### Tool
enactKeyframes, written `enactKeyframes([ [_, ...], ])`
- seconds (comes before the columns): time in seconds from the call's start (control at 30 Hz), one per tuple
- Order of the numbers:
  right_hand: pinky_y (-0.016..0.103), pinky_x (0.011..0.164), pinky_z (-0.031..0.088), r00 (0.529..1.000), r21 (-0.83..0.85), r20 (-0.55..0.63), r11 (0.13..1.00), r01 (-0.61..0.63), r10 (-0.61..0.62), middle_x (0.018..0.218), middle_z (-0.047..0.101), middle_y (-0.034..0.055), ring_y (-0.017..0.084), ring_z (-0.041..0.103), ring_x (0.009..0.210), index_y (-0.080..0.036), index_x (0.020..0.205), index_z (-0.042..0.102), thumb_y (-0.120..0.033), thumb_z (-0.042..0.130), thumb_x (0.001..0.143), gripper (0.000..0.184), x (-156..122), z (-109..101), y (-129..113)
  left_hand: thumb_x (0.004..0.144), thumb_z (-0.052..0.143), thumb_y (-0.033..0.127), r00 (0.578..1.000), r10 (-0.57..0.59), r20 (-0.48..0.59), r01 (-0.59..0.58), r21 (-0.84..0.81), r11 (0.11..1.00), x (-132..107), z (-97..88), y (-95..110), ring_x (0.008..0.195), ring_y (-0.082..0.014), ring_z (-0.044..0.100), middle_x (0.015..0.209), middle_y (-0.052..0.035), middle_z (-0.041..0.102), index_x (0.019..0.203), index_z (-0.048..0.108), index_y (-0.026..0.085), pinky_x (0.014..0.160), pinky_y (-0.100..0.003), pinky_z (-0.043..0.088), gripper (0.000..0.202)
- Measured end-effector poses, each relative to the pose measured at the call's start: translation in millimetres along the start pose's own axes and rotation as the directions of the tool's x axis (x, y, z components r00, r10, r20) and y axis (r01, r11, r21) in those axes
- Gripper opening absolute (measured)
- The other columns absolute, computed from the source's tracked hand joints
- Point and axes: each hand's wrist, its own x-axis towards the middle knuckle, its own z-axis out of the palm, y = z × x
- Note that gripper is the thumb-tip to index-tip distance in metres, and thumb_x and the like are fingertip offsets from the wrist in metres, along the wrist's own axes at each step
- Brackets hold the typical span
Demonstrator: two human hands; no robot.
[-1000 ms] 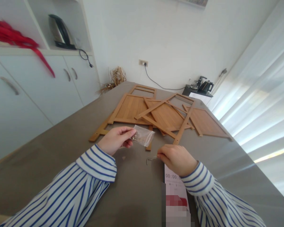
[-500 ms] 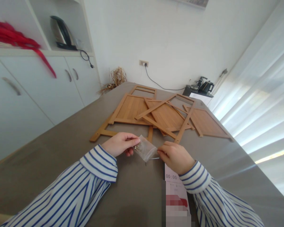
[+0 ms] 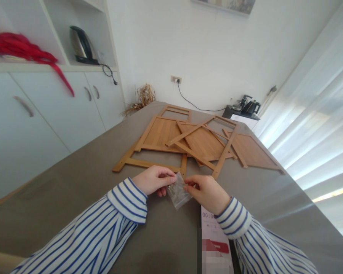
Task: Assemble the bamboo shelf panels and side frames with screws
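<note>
My left hand (image 3: 152,180) pinches one top corner of a small clear plastic bag (image 3: 177,194) with small metal hardware inside. My right hand (image 3: 206,192) pinches the other top corner, so both hands hold the bag just above the grey table (image 3: 74,190). Both sleeves are blue and white striped. Beyond the hands lies a pile of flat bamboo panels and frames (image 3: 194,140). The metal hex key seen earlier is hidden.
A phone or card with a timer (image 3: 214,236) lies under my right wrist. White cabinets (image 3: 45,114) stand at left with a kettle (image 3: 82,45) and red cloth (image 3: 23,49) on the shelf. A small side table with kettles (image 3: 242,110) and curtains sit at right.
My right hand left the hex key on the table and came up to the bag, pinching it. The left hand moved the bag lower and closer. The camera tilted slightly.
</note>
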Motion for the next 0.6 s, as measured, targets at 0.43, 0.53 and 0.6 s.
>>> enactKeyframes([
  [0.43,0.022,0.057,0.044,0.998,0.017,-0.013,0.998,-0.057,0.057,0.069,0.069,-0.0010,0.013,0.061,0.060,-0.021,0.080,0.065,-0.022,0.058,0.080,0.007,-5.1,-0.9,0.8,0.063,0.074,0.042,0.999,0.042,-0.026,-0.043,-0.063,0.997,2.0,-7.3,-2.8,0.062,-0.0138,0.061,0.072,-0.0040,0.068,0.097,0.063,0.010,0.056,-0.026,0.052,0.048],
  [0.53,0.022,0.056,0.043,0.998,0.055,-0.029,0.997,-0.052,0.053,0.068,0.067,-0.0019,0.012,0.060,0.058,-0.021,0.078,0.063,-0.021,0.058,0.080,0.005,-6.3,-0.1,3.5,0.062,0.075,0.041,0.999,0.032,-0.021,-0.034,-0.089,0.995,2.7,-8.5,-2.8,0.064,-0.0141,0.063,0.074,-0.0047,0.069,0.098,0.062,0.010,0.059,-0.026,0.052,0.050],
  [0.6,0.021,0.056,0.042,0.998,0.076,-0.040,0.996,-0.036,0.039,0.068,0.067,-0.0022,0.012,0.060,0.059,-0.021,0.078,0.063,-0.021,0.059,0.080,0.005,-6.7,1.0,6.4,0.062,0.075,0.042,1.000,0.023,-0.021,-0.024,-0.081,0.996,3.2,-8.2,-3.4,0.065,-0.0145,0.063,0.075,-0.0048,0.069,0.099,0.061,0.010,0.058,-0.026,0.052,0.051],
])
